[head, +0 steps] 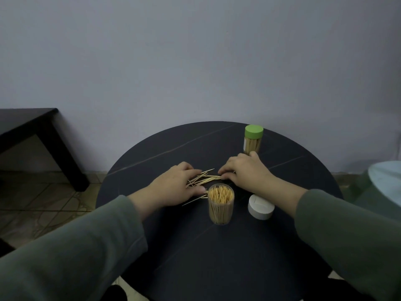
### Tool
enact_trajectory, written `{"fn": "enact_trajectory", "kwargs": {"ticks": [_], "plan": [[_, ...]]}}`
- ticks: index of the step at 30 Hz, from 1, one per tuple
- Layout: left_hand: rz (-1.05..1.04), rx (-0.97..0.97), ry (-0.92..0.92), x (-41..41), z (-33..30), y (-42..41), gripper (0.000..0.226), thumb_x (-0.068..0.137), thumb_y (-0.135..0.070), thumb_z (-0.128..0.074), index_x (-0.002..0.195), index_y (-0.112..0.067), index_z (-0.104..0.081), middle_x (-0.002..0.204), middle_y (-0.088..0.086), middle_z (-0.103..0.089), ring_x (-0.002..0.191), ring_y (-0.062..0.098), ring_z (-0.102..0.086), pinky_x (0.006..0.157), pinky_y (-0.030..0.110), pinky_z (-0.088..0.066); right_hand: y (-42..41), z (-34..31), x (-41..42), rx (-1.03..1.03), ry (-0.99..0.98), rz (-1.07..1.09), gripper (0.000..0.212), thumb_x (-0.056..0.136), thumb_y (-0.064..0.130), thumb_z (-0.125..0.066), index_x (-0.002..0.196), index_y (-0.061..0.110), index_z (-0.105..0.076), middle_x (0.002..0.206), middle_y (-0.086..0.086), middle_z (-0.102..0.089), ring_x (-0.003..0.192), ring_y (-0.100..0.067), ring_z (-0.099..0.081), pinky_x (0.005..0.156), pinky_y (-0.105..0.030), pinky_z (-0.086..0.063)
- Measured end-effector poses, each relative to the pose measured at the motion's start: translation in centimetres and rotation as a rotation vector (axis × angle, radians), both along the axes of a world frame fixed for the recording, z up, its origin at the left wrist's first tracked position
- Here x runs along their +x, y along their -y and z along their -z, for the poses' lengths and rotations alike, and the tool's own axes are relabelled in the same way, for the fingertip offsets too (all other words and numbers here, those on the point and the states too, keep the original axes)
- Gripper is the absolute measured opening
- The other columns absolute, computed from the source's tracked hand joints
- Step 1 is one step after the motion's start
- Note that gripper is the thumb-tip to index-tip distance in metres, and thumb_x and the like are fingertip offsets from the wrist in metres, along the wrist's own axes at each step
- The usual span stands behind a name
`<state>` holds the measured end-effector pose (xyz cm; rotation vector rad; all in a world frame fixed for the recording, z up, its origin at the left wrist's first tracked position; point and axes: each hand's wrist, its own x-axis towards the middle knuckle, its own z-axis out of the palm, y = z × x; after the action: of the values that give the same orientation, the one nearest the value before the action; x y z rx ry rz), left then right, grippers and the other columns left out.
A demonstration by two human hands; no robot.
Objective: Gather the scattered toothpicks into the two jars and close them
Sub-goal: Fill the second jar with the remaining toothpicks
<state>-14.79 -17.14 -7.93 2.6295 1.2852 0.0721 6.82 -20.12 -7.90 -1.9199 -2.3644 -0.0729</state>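
Scattered toothpicks (pixel 205 178) lie on the round black table (pixel 217 246) between my two hands. My left hand (pixel 176 185) rests over their left ends, fingers curled down onto them. My right hand (pixel 243 170) touches their right ends with bent fingertips. An open clear jar (pixel 221 205), nearly full of toothpicks, stands just in front of the pile. Its white lid (pixel 261 206) lies to its right. A second jar with a green lid (pixel 253 139) on it stands at the back, right behind my right hand. A few stray toothpicks (pixel 194 199) lie left of the open jar.
A dark low table (pixel 32 127) stands at the left against the wall. A pale round object (pixel 388 181) shows at the right edge. Tiled floor lies below on the left.
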Motion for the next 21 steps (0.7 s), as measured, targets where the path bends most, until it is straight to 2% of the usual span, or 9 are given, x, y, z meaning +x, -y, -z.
{"fn": "enact_trajectory", "kwargs": {"ticks": [3,5,9,12,15,18,21], "plan": [[0.053,-0.031,-0.089,0.0,-0.5,-0.3,0.096,0.071,-0.074,-0.06,0.15,-0.03,-0.027,0.143,-0.007,-0.03,0.129,0.013,-0.034,0.106,0.032,-0.038,0.3,-0.1,-0.2,-0.026,-0.043,-0.016,0.049,0.09,0.057,-0.051,0.135,0.036,-0.05,0.134,0.008,-0.052,0.123,-0.014,-0.044,0.1,-0.04,-0.03],[0.043,-0.068,-0.125,-0.1,-0.5,-0.6,0.096,0.072,-0.071,-0.063,0.15,-0.029,-0.026,0.145,-0.006,-0.029,0.131,0.014,-0.032,0.107,0.032,-0.035,0.4,-0.2,-0.4,-0.07,-0.087,-0.023,0.06,0.085,0.062,-0.055,0.139,0.038,-0.044,0.136,0.008,-0.049,0.125,-0.014,-0.041,0.103,-0.041,-0.029],[0.007,-0.095,-0.106,-0.2,-0.2,-1.2,0.091,0.077,-0.067,-0.062,0.151,-0.027,-0.026,0.145,-0.005,-0.031,0.129,0.013,-0.035,0.107,0.031,-0.036,0.4,0.0,-1.1,-0.124,-0.108,-0.038,0.066,0.083,0.054,-0.063,0.142,0.037,-0.039,0.141,0.007,-0.044,0.128,-0.015,-0.037,0.106,-0.043,-0.026],[-0.019,-0.077,-0.091,-0.2,0.1,-1.5,0.089,0.079,-0.068,-0.059,0.151,-0.027,-0.026,0.145,-0.004,-0.031,0.129,0.014,-0.033,0.108,0.033,-0.035,0.0,0.2,-1.5,-0.137,-0.102,-0.049,0.065,0.084,0.051,-0.063,0.143,0.036,-0.04,0.142,0.006,-0.042,0.129,-0.015,-0.035,0.105,-0.042,-0.026],[-0.023,-0.042,-0.091,-0.2,0.6,-1.8,0.087,0.081,-0.07,-0.053,0.152,-0.028,-0.023,0.148,-0.005,-0.027,0.132,0.015,-0.028,0.11,0.037,-0.034,-0.3,0.3,-1.3,-0.136,-0.095,-0.052,0.06,0.085,0.056,-0.06,0.14,0.037,-0.044,0.141,0.008,-0.043,0.128,-0.014,-0.035,0.105,-0.042,-0.026],[-0.011,0.001,-0.117,0.1,1.1,-2.1,0.081,0.086,-0.07,-0.044,0.152,-0.029,-0.021,0.151,-0.006,-0.025,0.134,0.017,-0.026,0.109,0.037,-0.032,-0.3,0.3,-0.6,-0.121,-0.093,-0.044,0.052,0.088,0.06,-0.053,0.134,0.038,-0.051,0.137,0.009,-0.047,0.124,-0.013,-0.039,0.102,-0.042,-0.028],[0.004,0.044,-0.129,0.8,1.2,-2.4,0.08,0.088,-0.07,-0.038,0.153,-0.027,-0.021,0.151,-0.004,-0.027,0.133,0.018,-0.027,0.109,0.037,-0.031,0.0,0.4,0.2,-0.069,-0.101,-0.034,0.039,0.092,0.053,-0.053,0.127,0.039,-0.058,0.13,0.011,-0.054,0.119,-0.011,-0.044,0.097,-0.039,-0.029]]}}
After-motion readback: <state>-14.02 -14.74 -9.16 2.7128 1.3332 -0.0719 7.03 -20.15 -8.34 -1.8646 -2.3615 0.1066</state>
